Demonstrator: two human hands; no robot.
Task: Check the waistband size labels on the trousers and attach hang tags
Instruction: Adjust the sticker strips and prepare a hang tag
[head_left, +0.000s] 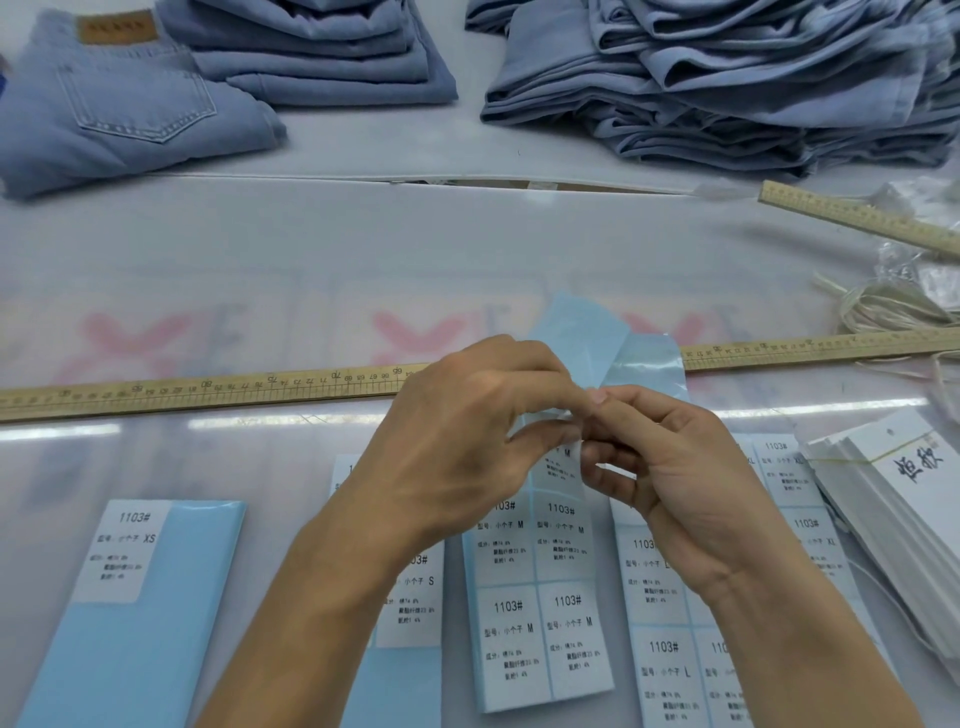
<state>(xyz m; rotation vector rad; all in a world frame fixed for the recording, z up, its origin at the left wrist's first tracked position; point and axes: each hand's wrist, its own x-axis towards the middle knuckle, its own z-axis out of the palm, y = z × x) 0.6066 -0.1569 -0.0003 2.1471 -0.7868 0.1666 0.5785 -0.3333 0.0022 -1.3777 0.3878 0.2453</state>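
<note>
Near the front edge of the surface (467, 244), a size sticker is being peeled from the M label sheet (540, 597). The left hand (467, 431) is curled, its fingertips pinching the lifted blue backing strip (613, 343), while the right hand (670, 467) pinches the same strip from the other side, thumb and forefinger pressed together; whether a sticker has fully come free cannot be told.

By the look of things, the task is judged to be at an early stage: no tag is seen attached. The hang tags (914, 478), stiff white cards with a punched hole, are stacked at the right and held by a thin band. Folded trousers (727, 83) of soft pale-blue denim are heaped at the back, and one pair (119, 104) is laid out at the left with its tan waistband patch showing.

Glossy rectangular sheets marked XS (130, 597), S, L and XL are set in a row. A long wooden ruler (208, 389) and a loose bundle of pale string (893, 312) are also present.
</note>
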